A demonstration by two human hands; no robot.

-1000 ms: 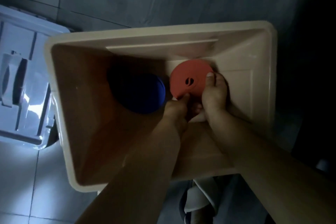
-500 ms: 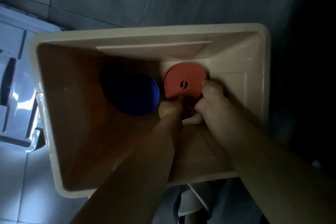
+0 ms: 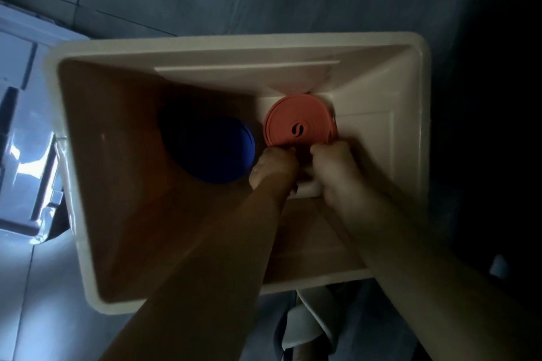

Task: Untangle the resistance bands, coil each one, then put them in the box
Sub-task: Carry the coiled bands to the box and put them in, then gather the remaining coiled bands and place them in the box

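A beige plastic box stands open on the floor. Two coiled bands lie flat on its bottom. The blue coil sits at the left in shadow. The red coil, with a dark logo at its middle, lies beside it near the far wall. Both my arms reach down into the box. My left hand pinches the red coil's near edge with curled fingers. My right hand, also curled, holds the same edge just to the right. The near rim of the red coil is hidden by my fingertips.
A pale plastic lid lies on the floor against the box's left side. A light slipper shows below the box's near rim. Grey floor tiles surround the box; the right side is dark.
The red coil has settled flatter and farther toward the far wall. My right thumb has slid off its top, and both hands have drawn back to its near edge.
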